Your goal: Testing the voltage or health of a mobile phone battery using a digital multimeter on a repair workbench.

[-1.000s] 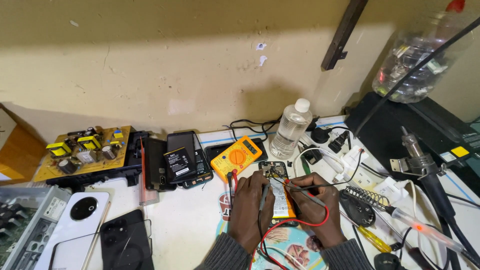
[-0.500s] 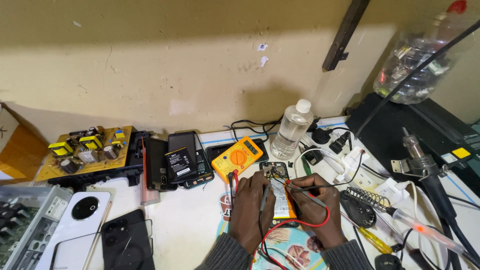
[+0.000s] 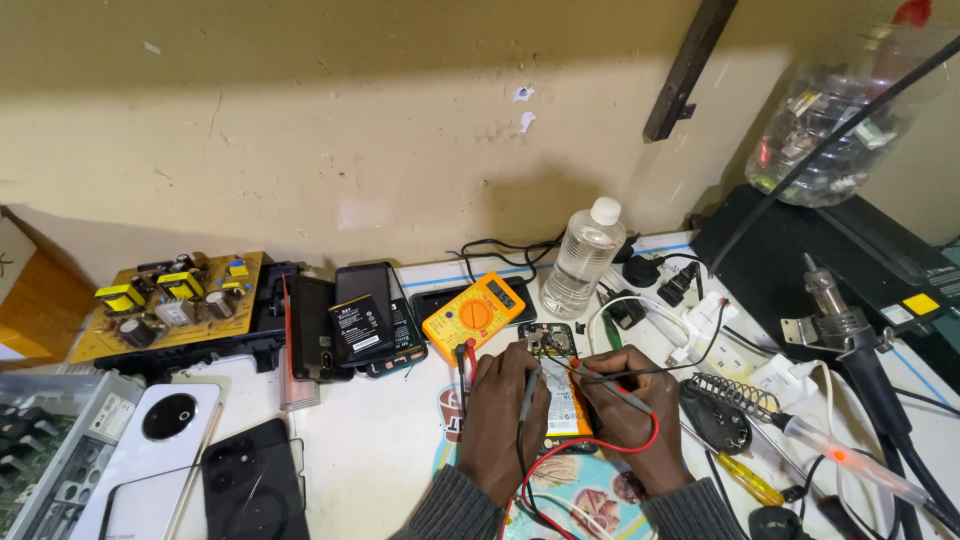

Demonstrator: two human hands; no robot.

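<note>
Both hands bare, no gloves, no rings or watch seen. Left hand (image 3: 505, 405) and right hand (image 3: 632, 412) come out of long sleeves, dark grey knit w/ fine ribbing at the cuffs. Cuffs sit snug at the wrists, approx. same on both sides (fabric looks thick, like a sweater). Only the wrists and cuff ends are in frame; rest of arms cut off at the bottom edge.

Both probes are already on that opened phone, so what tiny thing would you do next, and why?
Probably glance up at the orange multimeter. The left hand and right hand each hold a probe with its tip on the opened phone, and the meter sits just beyond them, its display facing the person. Holding both tips steady seems wise while reading.
</note>
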